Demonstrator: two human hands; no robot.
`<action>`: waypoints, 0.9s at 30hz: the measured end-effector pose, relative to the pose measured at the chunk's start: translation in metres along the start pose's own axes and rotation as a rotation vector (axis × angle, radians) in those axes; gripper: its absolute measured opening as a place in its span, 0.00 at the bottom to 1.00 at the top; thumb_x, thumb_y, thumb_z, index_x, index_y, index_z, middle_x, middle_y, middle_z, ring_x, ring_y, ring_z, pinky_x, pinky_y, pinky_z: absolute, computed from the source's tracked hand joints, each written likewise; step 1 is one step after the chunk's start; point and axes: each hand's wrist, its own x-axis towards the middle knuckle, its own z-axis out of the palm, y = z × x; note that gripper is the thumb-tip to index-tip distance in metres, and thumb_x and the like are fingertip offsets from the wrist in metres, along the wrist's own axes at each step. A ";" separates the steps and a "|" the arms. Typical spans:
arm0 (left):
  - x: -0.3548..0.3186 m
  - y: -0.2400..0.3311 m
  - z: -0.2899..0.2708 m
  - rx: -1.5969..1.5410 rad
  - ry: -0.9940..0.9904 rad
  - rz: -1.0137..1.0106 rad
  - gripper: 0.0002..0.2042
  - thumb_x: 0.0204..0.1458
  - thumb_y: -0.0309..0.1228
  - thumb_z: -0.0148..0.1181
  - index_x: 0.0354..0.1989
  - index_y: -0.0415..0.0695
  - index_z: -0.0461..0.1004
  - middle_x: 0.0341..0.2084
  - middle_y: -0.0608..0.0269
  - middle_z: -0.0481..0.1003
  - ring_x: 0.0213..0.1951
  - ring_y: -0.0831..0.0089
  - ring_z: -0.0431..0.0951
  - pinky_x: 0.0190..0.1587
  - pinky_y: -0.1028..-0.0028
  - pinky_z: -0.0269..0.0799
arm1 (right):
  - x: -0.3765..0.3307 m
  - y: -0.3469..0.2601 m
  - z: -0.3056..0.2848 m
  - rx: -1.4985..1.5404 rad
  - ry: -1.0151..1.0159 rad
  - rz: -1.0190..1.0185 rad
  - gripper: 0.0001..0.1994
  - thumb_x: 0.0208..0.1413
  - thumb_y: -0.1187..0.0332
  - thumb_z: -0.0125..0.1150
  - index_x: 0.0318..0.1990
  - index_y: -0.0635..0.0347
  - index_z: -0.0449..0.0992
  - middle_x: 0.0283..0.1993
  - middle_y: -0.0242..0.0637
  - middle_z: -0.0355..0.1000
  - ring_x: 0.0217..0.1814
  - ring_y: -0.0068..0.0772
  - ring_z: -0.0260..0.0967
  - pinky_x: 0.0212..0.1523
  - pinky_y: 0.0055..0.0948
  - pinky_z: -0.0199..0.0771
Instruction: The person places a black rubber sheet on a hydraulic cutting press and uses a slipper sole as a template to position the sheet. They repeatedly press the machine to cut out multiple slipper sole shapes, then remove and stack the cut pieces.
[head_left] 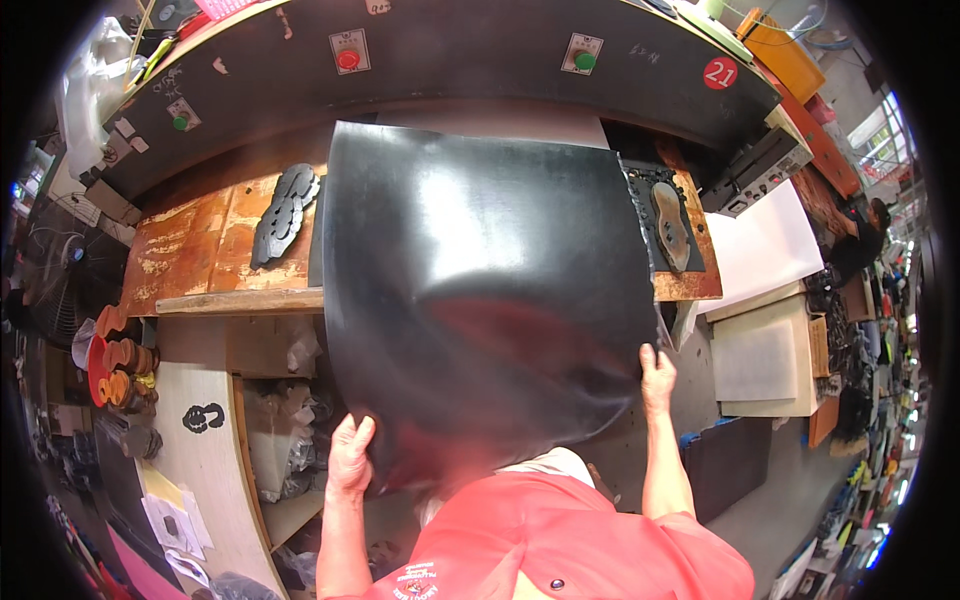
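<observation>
A large glossy black sheet [480, 290] fills the middle of the view, draped from the worn orange press table [190, 250] down toward my body. My left hand [350, 455] grips its lower left edge. My right hand [657, 375] grips its lower right edge. A stack of black sole-shaped cutouts [282, 212] lies on the table left of the sheet. At the sheet's right edge sits a black cutting die [665, 225] with a sole-shaped opening.
The dark press head [460, 55] arches above, with a red button [348, 58] and green buttons [585, 60]. White and cream boards [765, 330] stack to the right. Orange cutouts [120, 365] pile at the left, shelves with bagged scraps below the table.
</observation>
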 end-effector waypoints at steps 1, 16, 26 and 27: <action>0.001 0.009 0.000 0.015 0.042 0.009 0.15 0.69 0.29 0.63 0.62 0.39 0.78 0.57 0.62 0.82 0.55 0.73 0.81 0.62 0.69 0.75 | -0.002 -0.017 -0.007 -0.017 0.065 -0.018 0.19 0.71 0.56 0.67 0.48 0.68 0.84 0.44 0.30 0.80 0.44 0.21 0.70 0.50 0.28 0.74; 0.168 0.123 0.086 0.648 0.247 0.161 0.14 0.68 0.29 0.61 0.58 0.38 0.81 0.46 0.67 0.83 0.46 0.78 0.79 0.52 0.72 0.75 | 0.220 -0.126 0.015 -0.206 0.041 -0.248 0.18 0.72 0.58 0.64 0.46 0.69 0.83 0.39 0.32 0.80 0.42 0.22 0.70 0.47 0.29 0.74; 0.269 0.119 0.068 1.009 0.355 0.135 0.15 0.66 0.30 0.65 0.54 0.30 0.79 0.40 0.60 0.85 0.43 0.78 0.81 0.49 0.72 0.77 | 0.254 -0.106 0.026 -0.117 -0.345 0.197 0.16 0.63 0.67 0.71 0.53 0.70 0.83 0.47 0.40 0.84 0.52 0.26 0.77 0.58 0.31 0.76; 0.269 0.117 0.063 0.967 0.326 0.161 0.15 0.66 0.28 0.65 0.55 0.30 0.79 0.40 0.60 0.85 0.44 0.78 0.82 0.49 0.73 0.77 | 0.258 -0.103 0.023 -0.156 -0.337 0.122 0.14 0.64 0.67 0.70 0.51 0.68 0.84 0.46 0.38 0.83 0.50 0.24 0.77 0.56 0.30 0.76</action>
